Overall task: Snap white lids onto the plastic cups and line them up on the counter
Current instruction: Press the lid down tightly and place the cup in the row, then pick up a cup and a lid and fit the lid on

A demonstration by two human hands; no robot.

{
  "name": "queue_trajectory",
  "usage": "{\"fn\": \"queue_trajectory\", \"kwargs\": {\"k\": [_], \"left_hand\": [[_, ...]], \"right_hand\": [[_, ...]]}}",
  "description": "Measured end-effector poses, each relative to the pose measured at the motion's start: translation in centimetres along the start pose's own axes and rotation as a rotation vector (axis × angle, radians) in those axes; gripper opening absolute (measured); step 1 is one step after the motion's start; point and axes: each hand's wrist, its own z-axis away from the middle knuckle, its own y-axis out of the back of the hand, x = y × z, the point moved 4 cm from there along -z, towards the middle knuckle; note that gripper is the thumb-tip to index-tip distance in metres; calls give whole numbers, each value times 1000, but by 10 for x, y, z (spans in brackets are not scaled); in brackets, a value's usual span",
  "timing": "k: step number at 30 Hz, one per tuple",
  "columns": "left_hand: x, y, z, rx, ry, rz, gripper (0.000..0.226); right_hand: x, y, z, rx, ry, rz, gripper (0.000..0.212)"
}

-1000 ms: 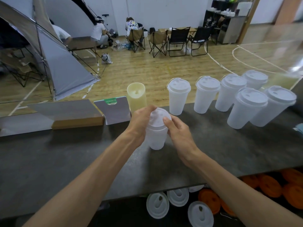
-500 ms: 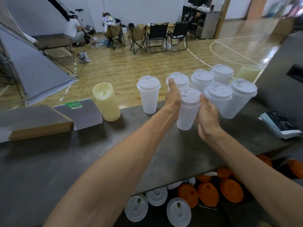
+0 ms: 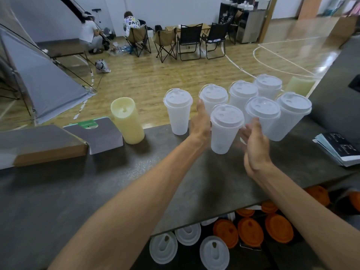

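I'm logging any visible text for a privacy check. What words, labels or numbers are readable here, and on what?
"GOOD DAY", partly legible, on the back of a seated person's white shirt.
Green label on the grey card: too blurred.
White print on the dark booklet: too small.

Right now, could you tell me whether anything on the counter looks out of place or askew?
Nothing looks spilled or damaged. The nearest cup, between the left hand and right hand, stands in front of the other lidded cups, which bunch in two staggered rows rather than one line. All visible lids look seated.
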Motion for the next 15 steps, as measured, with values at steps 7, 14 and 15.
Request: {"fn": "queue_trajectory", "kwargs": {"k": [7, 14, 15], "left_hand": [[-37, 140, 51, 134, -62, -92, 56], [-29, 341, 135, 575, -207, -118, 35], [-27, 370, 152, 646, -228, -142, 32]], "right_hand": [[55, -26, 78, -77, -215, 144, 14], [63, -224, 187, -654, -175, 181, 17], [62, -252, 210, -737, -154, 202, 18]]}}
